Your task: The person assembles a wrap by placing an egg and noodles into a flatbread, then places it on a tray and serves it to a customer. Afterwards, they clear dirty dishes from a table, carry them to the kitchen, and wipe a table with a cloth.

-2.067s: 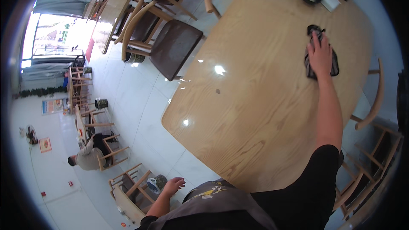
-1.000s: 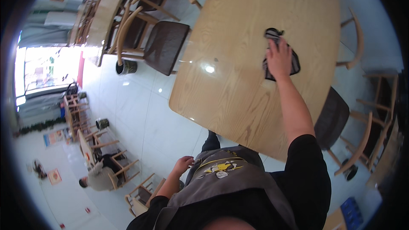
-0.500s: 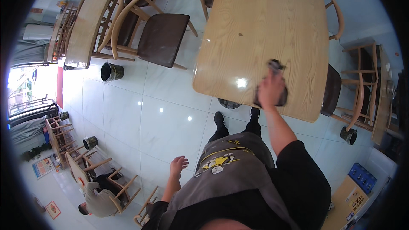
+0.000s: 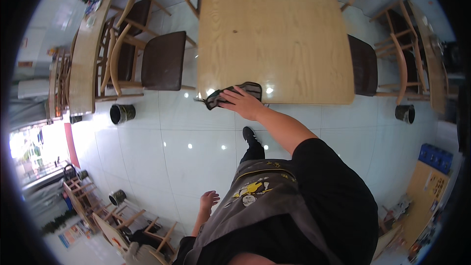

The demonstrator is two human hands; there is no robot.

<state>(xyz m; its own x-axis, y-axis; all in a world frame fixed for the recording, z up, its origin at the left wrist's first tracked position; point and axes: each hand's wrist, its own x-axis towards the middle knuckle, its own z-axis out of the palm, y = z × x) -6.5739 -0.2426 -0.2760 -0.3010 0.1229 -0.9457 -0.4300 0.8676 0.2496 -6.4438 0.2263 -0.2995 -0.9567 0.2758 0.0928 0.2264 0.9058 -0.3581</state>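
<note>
A dark grey-brown cloth (image 4: pixel 251 89) with black edges lies at the near left corner of the wooden table (image 4: pixel 279 44), part of it past the edge. My right hand (image 4: pixel 243 104) lies over it, palm down and fingers stretched out to the left, pressing it from above. The palm hides part of the cloth. Down at my left side, my left hand (image 4: pixel 209 200) hangs in the air, its fingers loosely bent and apart, with nothing in it. A small dark spot (image 4: pixel 235 32) marks the tabletop.
Brown-seated chairs (image 4: pixel 164 61) stand to the left, and another chair (image 4: pixel 363 65) is tucked at the table's right side. Dark bins (image 4: pixel 122 114) sit on the tiled floor. At lower right is a blue crate (image 4: pixel 435 158). A seated person (image 4: pixel 140 253) shows partly at lower left.
My right hand has moved left across the near end of the table with the cloth, to the left corner. The view has shifted, so the table appears further left.
</note>
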